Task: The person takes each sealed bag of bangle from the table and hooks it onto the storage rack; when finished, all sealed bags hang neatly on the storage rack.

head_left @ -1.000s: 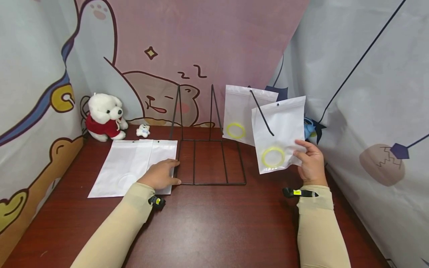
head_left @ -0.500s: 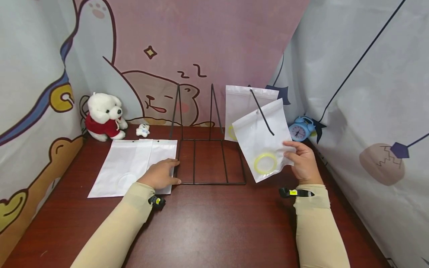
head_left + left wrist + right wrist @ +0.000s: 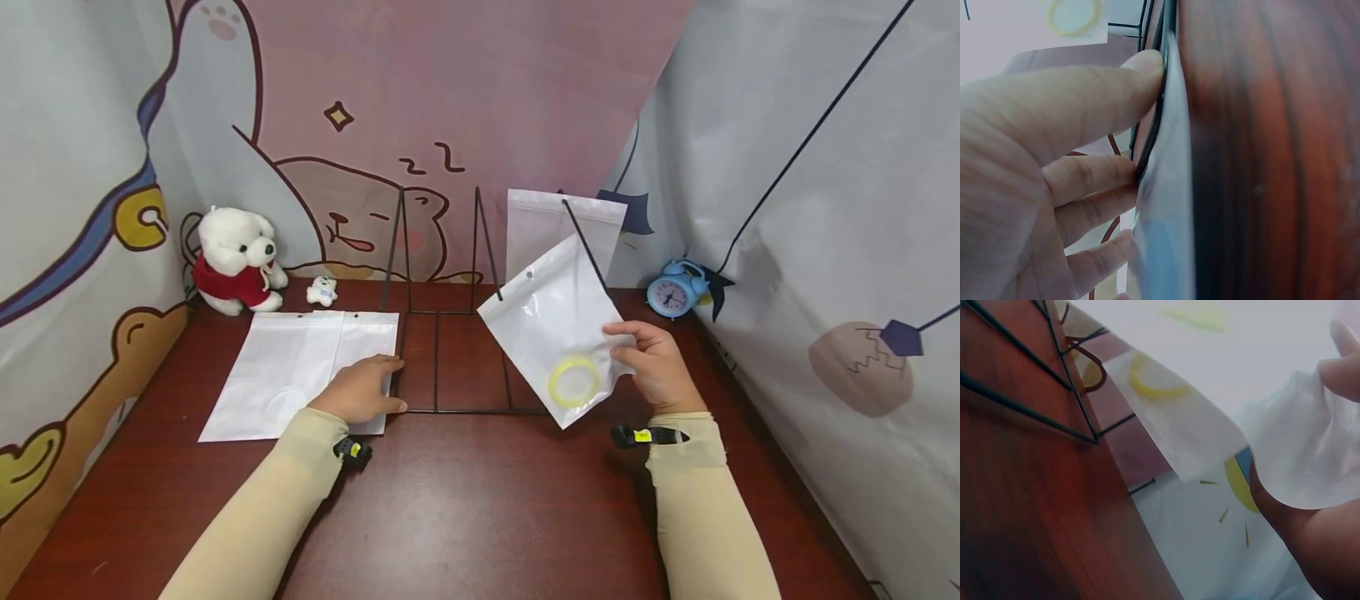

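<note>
My right hand (image 3: 651, 360) pinches a white zip bag (image 3: 536, 312) by its lower right side. A yellow ring (image 3: 574, 382) shows through this tilted bag. Its top left edge, with a hanging hole, is by the tip of the middle hook of a black wire rack (image 3: 472, 411). Another white zip bag (image 3: 542, 221) hangs behind, on the rack's right hook (image 3: 585, 246). My left hand (image 3: 360, 390) has its thumb and fingertips spread, pressing on the rack's left base wire (image 3: 1160, 119). Two white bags (image 3: 300, 350) lie partly under that hand.
A white plush dog (image 3: 232, 258) in red sits at the back left, next to a small white bear figure (image 3: 322, 291). At the back right stands a blue alarm clock (image 3: 670, 292). Printed cloth surrounds the brown table (image 3: 465, 517).
My right hand has moved left and slightly nearer with the zip bag, which has tilted so its top points toward the middle hook. The alarm clock is uncovered. My left hand stays put.
</note>
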Available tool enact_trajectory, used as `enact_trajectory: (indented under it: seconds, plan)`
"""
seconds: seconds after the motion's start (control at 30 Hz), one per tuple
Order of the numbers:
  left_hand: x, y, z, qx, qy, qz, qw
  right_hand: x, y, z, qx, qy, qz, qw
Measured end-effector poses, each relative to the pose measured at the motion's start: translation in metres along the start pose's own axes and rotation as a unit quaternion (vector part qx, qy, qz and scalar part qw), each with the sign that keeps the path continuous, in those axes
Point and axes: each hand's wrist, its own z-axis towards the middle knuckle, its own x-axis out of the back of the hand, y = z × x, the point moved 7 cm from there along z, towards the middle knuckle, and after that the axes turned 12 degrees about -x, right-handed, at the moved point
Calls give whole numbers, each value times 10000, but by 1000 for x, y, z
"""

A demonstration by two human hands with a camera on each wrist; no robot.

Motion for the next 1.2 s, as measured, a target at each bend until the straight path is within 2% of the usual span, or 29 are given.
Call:
enact_trajectory:
  seconds: [0.13,0.33,0.83,1.2]
  plan:
    - [0,0,0,10,-18,7,10000,-9,-2,-1,-45,-175,-190,9997]
    - [0,-1,-1,24,-21,34,10000,-19,-6,-3,9,-417,-197,9989]
    - [0,1,1,-4,-27,35,10000,-34,-35,-19,493,-931,81,9944]
    - [1,1,-1,-4,-14,2,10000,-38,-46,-26,718,-1103,333,9907]
